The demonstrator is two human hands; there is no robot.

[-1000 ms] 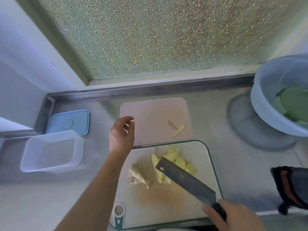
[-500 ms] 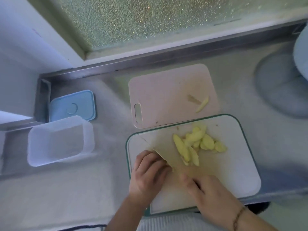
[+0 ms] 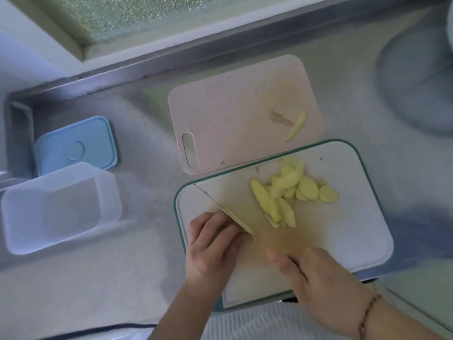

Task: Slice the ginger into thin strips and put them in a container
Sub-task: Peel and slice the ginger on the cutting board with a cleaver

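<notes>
A pile of yellow ginger slices (image 3: 291, 192) lies on the white cutting board with a green rim (image 3: 343, 229). My left hand (image 3: 210, 244) is curled over a ginger piece at the board's left side; the piece itself is hidden under the fingers. My right hand (image 3: 316, 278) grips the handle of a cleaver (image 3: 235, 217), whose blade stands edge-down right beside my left fingers. A clear plastic container (image 3: 61, 207) stands open at the left on the counter.
A pink cutting board (image 3: 232, 119) lies behind the white one, with one ginger strip (image 3: 296, 126) on it. A blue lid (image 3: 76, 143) sits behind the container. The steel counter has a raised back edge under a frosted window. A pale basin's shadow falls at the far right.
My left hand came back from the pink board and closed over the ginger piece. The cleaver swung from lying flat to standing edge-down next to those fingers. The camera tilted down.
</notes>
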